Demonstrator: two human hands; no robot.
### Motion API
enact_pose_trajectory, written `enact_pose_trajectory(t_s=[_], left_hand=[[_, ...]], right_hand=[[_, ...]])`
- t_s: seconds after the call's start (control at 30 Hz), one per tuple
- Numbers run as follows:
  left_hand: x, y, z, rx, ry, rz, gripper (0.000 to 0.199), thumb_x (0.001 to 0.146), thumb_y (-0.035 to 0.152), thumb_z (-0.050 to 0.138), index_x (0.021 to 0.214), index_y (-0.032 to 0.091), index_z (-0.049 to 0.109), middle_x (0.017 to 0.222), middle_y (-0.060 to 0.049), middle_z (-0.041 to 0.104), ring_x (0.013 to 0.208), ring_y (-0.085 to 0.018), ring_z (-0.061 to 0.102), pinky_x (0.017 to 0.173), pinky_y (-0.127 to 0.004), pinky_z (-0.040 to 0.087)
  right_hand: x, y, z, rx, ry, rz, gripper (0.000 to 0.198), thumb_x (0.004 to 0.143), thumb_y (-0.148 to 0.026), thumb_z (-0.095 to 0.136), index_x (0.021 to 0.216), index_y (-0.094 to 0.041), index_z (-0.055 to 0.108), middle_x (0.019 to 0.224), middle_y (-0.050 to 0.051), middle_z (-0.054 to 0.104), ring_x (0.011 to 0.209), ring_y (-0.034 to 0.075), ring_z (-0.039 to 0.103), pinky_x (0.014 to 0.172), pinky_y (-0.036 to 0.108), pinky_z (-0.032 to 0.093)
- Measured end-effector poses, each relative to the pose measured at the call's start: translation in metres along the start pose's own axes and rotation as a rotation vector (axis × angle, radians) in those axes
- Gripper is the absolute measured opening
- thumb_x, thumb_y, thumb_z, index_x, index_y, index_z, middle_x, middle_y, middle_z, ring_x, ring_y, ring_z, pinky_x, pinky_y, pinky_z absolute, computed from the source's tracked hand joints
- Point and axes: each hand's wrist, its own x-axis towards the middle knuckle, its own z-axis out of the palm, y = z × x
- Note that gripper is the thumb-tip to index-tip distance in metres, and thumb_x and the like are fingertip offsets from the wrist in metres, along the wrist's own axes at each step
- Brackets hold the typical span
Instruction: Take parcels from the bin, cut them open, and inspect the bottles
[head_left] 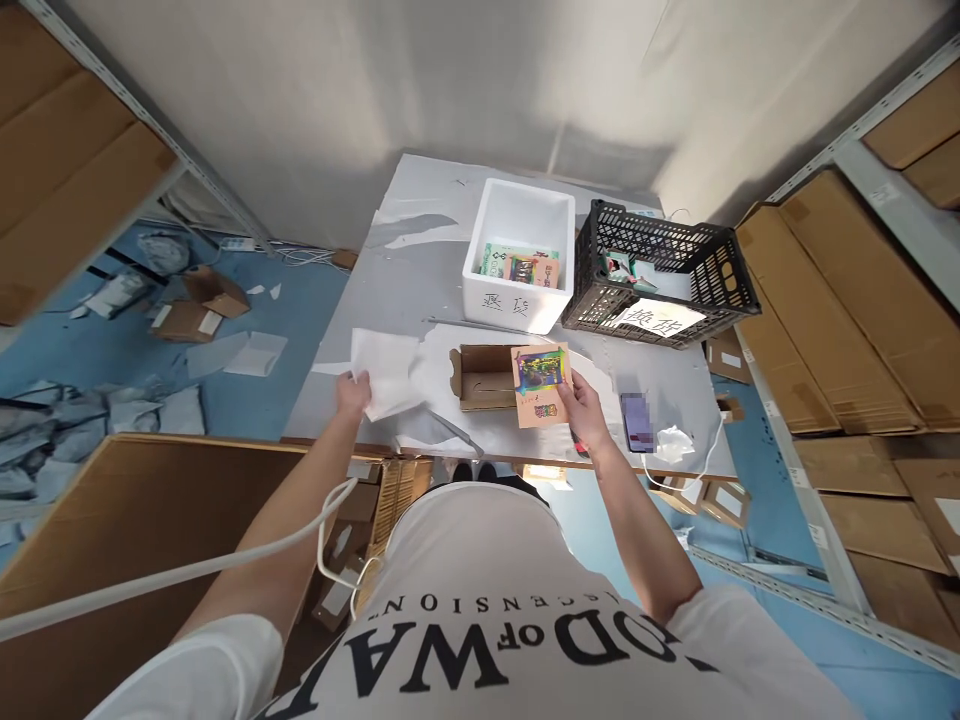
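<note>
From the head view, I have my left hand (354,393) out over the left near part of the table (352,300), its fingers closed on the edge of a white, filmy wrapper (386,370). The wrapper spreads to the right of that hand, creased at its right end. My right hand (585,408) grasps an orange card packet (546,405) by its right edge, thumb lying on the front; the front bears a shiny green, purple and yellow picture (with small lettering beneath it, too fine for me to read). The packet is above the right end of an open brown carton (484,378), covering part of it from my eyes; whether the two touch, I cannot tell. The carton lies between my hands, and what I see of its inside is bare cardboard.

On the far side stands a white foam box (480,296), handwriting on its near wall, with green and orange packets (534,268) inside. Just right of it sits a black plastic crate (589,300), a handwritten paper label (660,318) on its near side. Right of my right hand lies a phone (637,422), with crumpled clear plastic (675,443) beside it and a white cable (709,460) running near both. A red object (580,446) peeks out beneath my right wrist, mostly hidden.
</note>
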Motion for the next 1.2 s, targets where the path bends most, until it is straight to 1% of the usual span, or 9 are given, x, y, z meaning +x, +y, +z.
enact_pose_trajectory(t_s=[0.1,0.17,0.27,0.37,0.43,0.53,0.73,0.87,1.2], left_hand=[[-0.017,0.017,0.004,0.017,0.077,0.018,0.083,0.079,0.033,0.067,0.144,-0.004,0.03,0.147,-0.034,0.035,0.141,-0.04,0.032,0.111,-0.054,0.032],[-0.04,0.048,0.005,-0.056,0.075,0.291,0.081,0.08,0.037,0.066,0.146,0.002,0.033,0.153,-0.027,0.03,0.146,-0.034,0.024,0.118,-0.049,0.024],[-0.08,0.108,0.003,-0.281,-0.409,0.608,0.064,0.082,0.049,0.062,0.133,0.011,0.055,0.135,-0.018,0.057,0.125,-0.029,0.054,0.108,-0.042,0.041],[-0.114,0.156,0.002,-0.331,-0.933,0.677,0.062,0.074,0.052,0.07,0.122,0.013,0.066,0.116,-0.014,0.07,0.1,-0.027,0.067,0.09,-0.039,0.052],[-0.129,0.169,0.004,-0.295,-1.069,0.662,0.048,0.069,0.049,0.075,0.1,0.013,0.076,0.091,-0.01,0.076,0.08,-0.024,0.069,0.074,-0.033,0.054],[-0.136,0.16,0.011,-0.313,-1.104,0.585,0.039,0.067,0.049,0.077,0.081,0.013,0.079,0.072,-0.007,0.074,0.062,-0.019,0.064,0.059,-0.028,0.05],[-0.15,0.108,0.03,-0.692,-0.935,0.136,0.056,0.061,0.056,0.081,0.097,0.014,0.075,0.083,-0.007,0.075,0.071,-0.017,0.067,0.067,-0.029,0.055],[-0.185,0.079,0.044,-0.915,-0.767,-0.077,0.056,0.058,0.055,0.083,0.097,0.015,0.073,0.096,-0.007,0.075,0.082,-0.016,0.069,0.077,-0.031,0.057],[-0.206,0.055,0.042,-0.806,-0.827,-0.144,0.057,0.051,0.049,0.088,0.094,0.013,0.075,0.081,-0.005,0.075,0.072,-0.017,0.07,0.083,-0.039,0.059]], right_hand=[[0.01,-0.006,-0.009,-0.062,-0.078,-0.028,0.058,0.078,-0.056,0.064,0.124,-0.02,0.06,0.116,0.008,0.07,0.099,0.026,0.067,0.082,0.037,0.055],[0.017,-0.017,-0.013,-0.107,-0.18,0.009,0.062,0.077,-0.056,0.066,0.127,-0.019,0.061,0.113,0.007,0.071,0.095,0.025,0.068,0.077,0.035,0.055],[0.028,-0.042,-0.014,-0.214,-0.379,0.096,0.061,0.073,-0.052,0.071,0.124,-0.017,0.066,0.101,0.005,0.074,0.084,0.024,0.069,0.068,0.031,0.053],[0.042,-0.064,-0.007,-0.369,-0.595,0.084,0.051,0.07,-0.046,0.076,0.113,-0.018,0.074,0.094,0.003,0.075,0.079,0.021,0.068,0.065,0.028,0.051],[0.05,-0.071,0.0,-0.449,-0.69,0.034,0.046,0.067,-0.043,0.078,0.106,-0.019,0.076,0.091,0.002,0.076,0.075,0.019,0.066,0.064,0.027,0.05],[0.059,-0.072,0.004,-0.493,-0.651,0.022,0.048,0.062,-0.042,0.082,0.104,-0.02,0.077,0.086,0.002,0.076,0.065,0.017,0.063,0.057,0.026,0.049],[0.043,-0.056,-0.014,-0.144,-0.084,-0.021,0.069,0.069,-0.058,0.075,0.126,-0.022,0.062,0.107,0.008,0.072,0.084,0.019,0.068,0.072,0.031,0.055],[0.018,-0.03,-0.005,-0.038,-0.089,0.108,0.074,0.066,-0.062,0.074,0.128,-0.023,0.058,0.096,0.006,0.073,0.075,0.018,0.069,0.065,0.032,0.057],[0.011,-0.011,0.008,-0.048,-0.023,0.061,0.051,0.066,-0.051,0.074,0.105,-0.017,0.071,0.078,0.002,0.073,0.062,0.013,0.06,0.05,0.024,0.048]])
